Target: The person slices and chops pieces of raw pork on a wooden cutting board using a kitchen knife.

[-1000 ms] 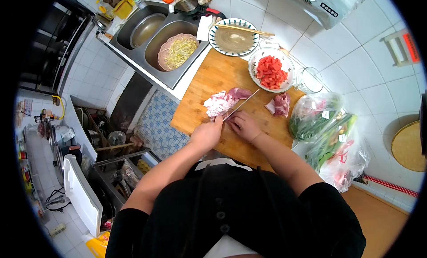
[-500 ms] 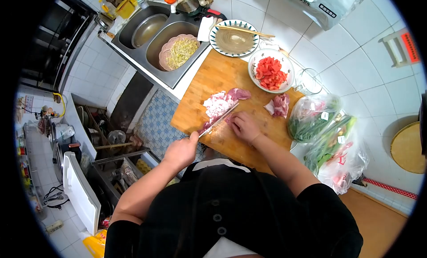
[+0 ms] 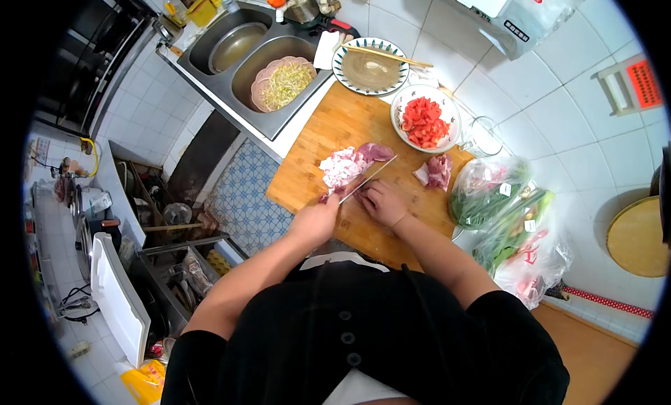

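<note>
My left hand (image 3: 316, 221) is closed round the handle of a kitchen knife (image 3: 377, 171), whose blade slants up and right across the wooden cutting board (image 3: 314, 136). Just right of the blade, my right hand (image 3: 383, 203) rests with curled fingers on a piece of meat, mostly hidden under them. A heap of diced pale meat (image 3: 341, 166) lies beyond the blade, touching a darker red piece of meat (image 3: 375, 152). Another chunk of meat (image 3: 438, 171) sits apart on the board's right side.
Behind the board stand a bowl (image 3: 454, 129) of chopped tomato and a rimmed plate (image 3: 370, 66) with chopsticks across it. Plastic bags of vegetables (image 3: 507, 209) crowd the right edge. At the upper left, the sink (image 3: 241, 90) holds a pink basket of bean sprouts (image 3: 288, 85).
My left hand and the knife have moved right and slightly up, so the blade tip reaches farther over the board. My right hand has stayed nearly in place.
</note>
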Motion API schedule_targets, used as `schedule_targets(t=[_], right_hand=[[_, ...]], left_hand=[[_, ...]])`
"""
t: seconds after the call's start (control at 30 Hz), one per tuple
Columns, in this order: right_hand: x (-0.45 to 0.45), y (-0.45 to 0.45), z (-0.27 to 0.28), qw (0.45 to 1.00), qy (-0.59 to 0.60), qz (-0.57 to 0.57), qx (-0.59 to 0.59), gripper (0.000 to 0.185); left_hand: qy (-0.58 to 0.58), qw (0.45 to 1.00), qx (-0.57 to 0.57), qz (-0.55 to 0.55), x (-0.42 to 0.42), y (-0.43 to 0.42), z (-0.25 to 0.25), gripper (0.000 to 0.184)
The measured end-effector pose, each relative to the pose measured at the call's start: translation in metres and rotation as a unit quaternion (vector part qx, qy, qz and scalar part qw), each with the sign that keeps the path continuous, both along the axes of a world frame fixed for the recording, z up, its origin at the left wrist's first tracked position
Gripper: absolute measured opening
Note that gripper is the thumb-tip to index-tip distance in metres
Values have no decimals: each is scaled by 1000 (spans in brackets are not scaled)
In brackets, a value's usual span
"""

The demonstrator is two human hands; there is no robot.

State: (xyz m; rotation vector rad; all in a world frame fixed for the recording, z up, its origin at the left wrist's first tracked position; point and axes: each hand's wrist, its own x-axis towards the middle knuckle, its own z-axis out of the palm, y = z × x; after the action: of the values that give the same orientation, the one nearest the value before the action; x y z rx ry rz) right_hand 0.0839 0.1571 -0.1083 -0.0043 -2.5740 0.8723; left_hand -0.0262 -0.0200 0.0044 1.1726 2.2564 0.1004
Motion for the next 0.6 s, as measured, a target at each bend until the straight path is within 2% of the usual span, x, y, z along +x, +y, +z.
schedule_targets(t=[0.07, 0.23, 0.43, 0.6], right_hand=[[2, -1, 3, 1000, -21, -12, -1, 9], [7, -2, 8, 999, 35, -14, -37, 8], [9, 1, -3, 999, 32, 18, -24, 11], [6, -1, -10, 999, 28, 13, -45, 10]], left_hand=[[-11, 1000, -21, 10, 0, -24, 2, 22], [-7, 998, -60, 21, -3, -58, 21, 27], [2, 997, -68, -28, 5, -51, 48, 25], [-12, 997, -72, -26, 5, -18, 32, 25]])
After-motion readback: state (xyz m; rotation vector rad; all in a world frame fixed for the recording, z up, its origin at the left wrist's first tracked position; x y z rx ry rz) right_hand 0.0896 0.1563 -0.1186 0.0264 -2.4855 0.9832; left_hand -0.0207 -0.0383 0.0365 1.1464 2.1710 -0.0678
